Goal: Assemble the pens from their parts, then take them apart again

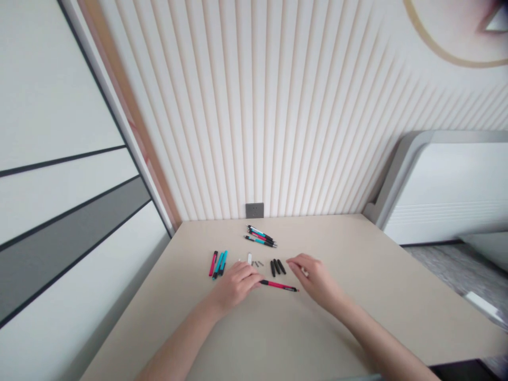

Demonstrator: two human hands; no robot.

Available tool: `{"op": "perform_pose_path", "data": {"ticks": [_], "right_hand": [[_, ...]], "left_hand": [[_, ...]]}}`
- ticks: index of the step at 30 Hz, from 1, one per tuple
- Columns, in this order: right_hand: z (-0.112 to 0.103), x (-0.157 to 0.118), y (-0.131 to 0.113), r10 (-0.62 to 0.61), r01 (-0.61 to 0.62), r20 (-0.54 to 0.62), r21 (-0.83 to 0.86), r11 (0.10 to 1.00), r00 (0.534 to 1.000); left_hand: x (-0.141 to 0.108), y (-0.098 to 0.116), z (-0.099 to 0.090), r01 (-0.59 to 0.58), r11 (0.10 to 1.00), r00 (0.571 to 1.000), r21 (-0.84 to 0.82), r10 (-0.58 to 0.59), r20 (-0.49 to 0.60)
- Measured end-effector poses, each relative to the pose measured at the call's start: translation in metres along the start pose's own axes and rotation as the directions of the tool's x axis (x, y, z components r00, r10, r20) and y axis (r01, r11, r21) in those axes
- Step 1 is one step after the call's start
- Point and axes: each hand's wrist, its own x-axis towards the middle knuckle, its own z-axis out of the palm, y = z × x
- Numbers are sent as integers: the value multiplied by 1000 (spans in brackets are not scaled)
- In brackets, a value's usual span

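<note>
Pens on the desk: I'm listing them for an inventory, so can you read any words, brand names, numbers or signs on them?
None can be read.
Any print on the red-and-black pen or the pile of teal and red pens is too small and blurred to make out.

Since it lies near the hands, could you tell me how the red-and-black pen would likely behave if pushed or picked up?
The red-and-black pen looks slim and round, so it would probably roll if nudged along the smooth table. Its thin, plastic-looking barrel is likely stiff and light. The black end may grip better, but that is hard to tell.
</note>
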Motion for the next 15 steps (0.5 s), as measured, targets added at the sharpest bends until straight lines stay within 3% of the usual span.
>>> {"op": "perform_pose_path", "data": {"ticks": [2,4,9,15], "right_hand": [[-10,-5,24,120,-129,-68,-155,979,990],[-16,-10,44,202,-209,-53,-263,942,978],[-11,-16,60,262,-239,35,-304,922,965],[-5,-18,67,232,-211,37,-295,932,972]], "left_hand": [[0,0,1,-8,999,1000,-32,8,5],[0,-1,1,-11,999,1000,-50,12,23],[-1,-1,2,-2,997,997,-80,9,78],[-1,1,0,12,995,994,-99,-1,113]]}}
